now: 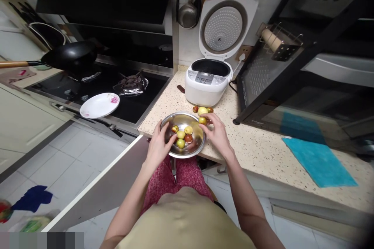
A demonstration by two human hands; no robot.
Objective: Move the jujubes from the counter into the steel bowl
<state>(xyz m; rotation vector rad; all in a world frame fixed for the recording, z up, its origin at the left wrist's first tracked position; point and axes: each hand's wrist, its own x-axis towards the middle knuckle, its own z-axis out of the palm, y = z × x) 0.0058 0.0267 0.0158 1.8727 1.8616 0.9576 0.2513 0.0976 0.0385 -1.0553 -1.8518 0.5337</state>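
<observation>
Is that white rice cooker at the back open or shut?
Open. The rice cooker has its lid swung upright against the wall, showing the dark pot inside.

- Even overhead room light; bench bright, hob recess at 11 o'clock dark.
- Glare on steel bowl.
- Wide-angle bending at edges; 5 o'clock corner vignetted.

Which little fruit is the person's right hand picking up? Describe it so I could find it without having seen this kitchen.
Start at the white rice cooker with its lid open on the speckled counter. Just in front sits a metal bowl that the left hand steadies. The fruit is the yellow-green one at the bowl's far rim, pinched by the right hand; unlike the others, it lies neither inside the bowl nor loose on the counter.
</observation>
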